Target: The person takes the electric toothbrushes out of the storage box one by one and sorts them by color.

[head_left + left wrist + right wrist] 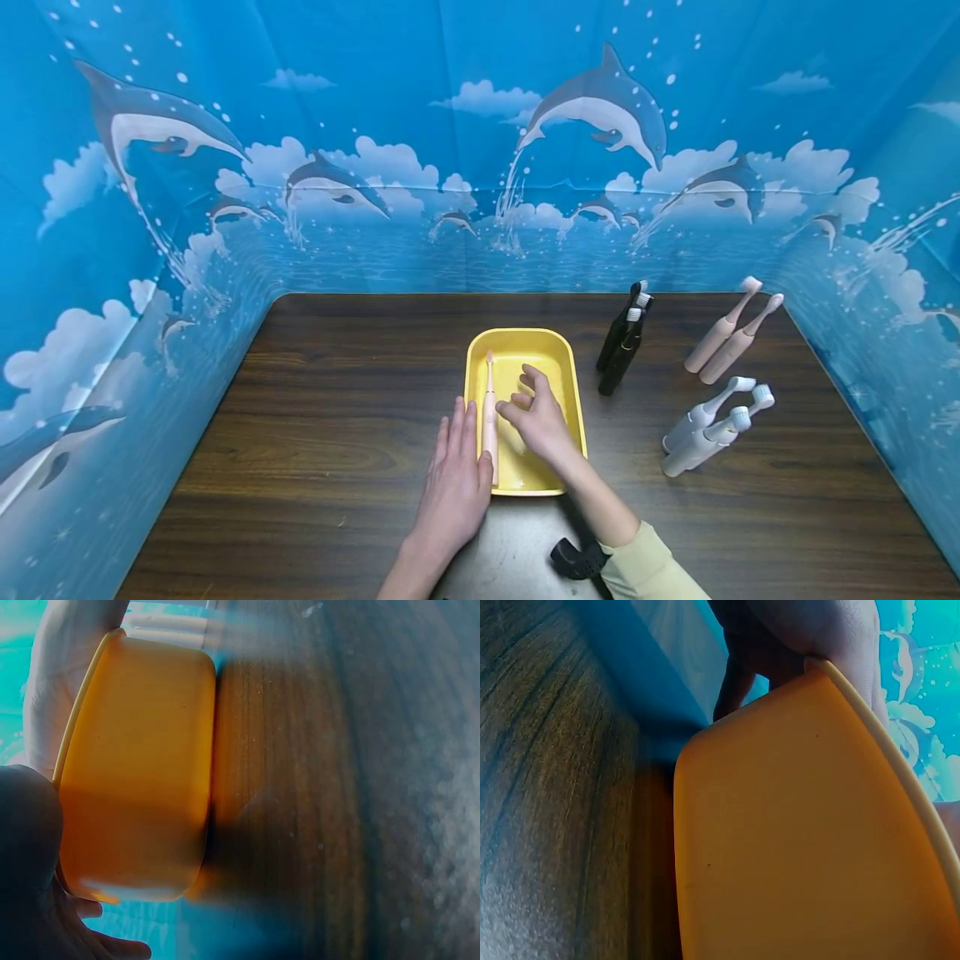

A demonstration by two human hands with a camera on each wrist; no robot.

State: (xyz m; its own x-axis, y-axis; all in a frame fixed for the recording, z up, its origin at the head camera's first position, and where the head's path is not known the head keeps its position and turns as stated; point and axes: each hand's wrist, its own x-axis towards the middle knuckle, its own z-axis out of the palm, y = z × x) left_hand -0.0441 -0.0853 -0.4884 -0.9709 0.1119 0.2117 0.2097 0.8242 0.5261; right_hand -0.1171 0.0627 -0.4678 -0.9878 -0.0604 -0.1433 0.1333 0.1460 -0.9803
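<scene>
A pink electric toothbrush (489, 425) lies lengthwise along the left side of a yellow tray (558, 346), its brush head at the far end. My left hand (457, 483) rests on the tray's near left rim with fingers straight, partly overlapping the brush handle's lower part. Over the tray's middle hovers my right hand (536, 421); its fingers are loosely bent, thumb apart, and nothing shows between them. The left wrist view has the tray's outer wall (135, 765) beside the left hand (71, 682). In the right wrist view the right hand (802, 637) appears beyond the tray wall (802, 825).
Three black electric toothbrushes (622, 350) stand right of the tray. Farther right stand two pink ones (723, 346), with three white ones (705, 437) nearer. A black strap-like object (576, 558) sits by the right wrist. A dolphin-print curtain (480, 167) surrounds the wooden table (315, 442).
</scene>
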